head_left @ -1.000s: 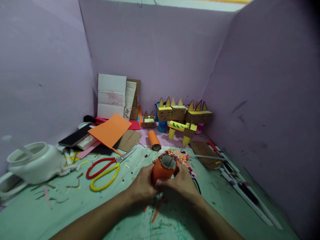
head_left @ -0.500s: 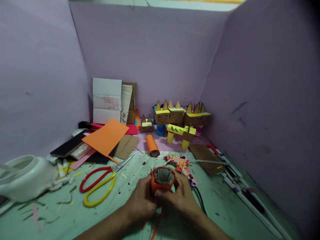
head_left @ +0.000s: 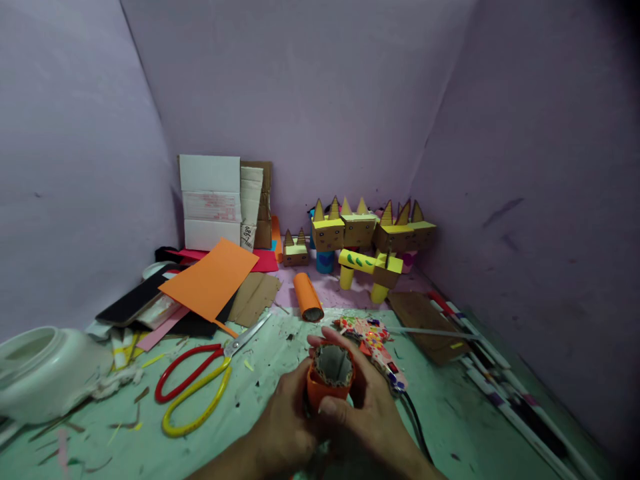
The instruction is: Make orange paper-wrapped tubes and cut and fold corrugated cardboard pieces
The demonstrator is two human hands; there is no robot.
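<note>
Between my hands stands an upright cardboard tube [head_left: 326, 390] wrapped in orange paper, its corrugated open end facing up. My left hand [head_left: 287, 413] is closed round its left side. My right hand [head_left: 367, 407] wraps the right side, thumb pressed on the near face and fingers reaching behind the rim. Just beyond lies another orange tube [head_left: 307, 297] on its side. Close to my right hand is a hot glue gun [head_left: 373, 343] covered in a colourful floral pattern, with a black cord. Scissors [head_left: 200, 387] with one red and one yellow handle lie to the left of my left hand.
Orange paper [head_left: 213, 280] and cardboard sheets [head_left: 210, 200] sit at back left. Cardboard animal figures with horns [head_left: 327, 233] and a yellow tube body [head_left: 357, 260] stand at the back. A white pot [head_left: 50, 373] is at left; markers [head_left: 505, 393] line the right wall.
My right hand's fingers have lifted and spread behind the tube's rim, while its thumb stays on the front. The tube is still between both hands. The view has tilted slightly downward.
</note>
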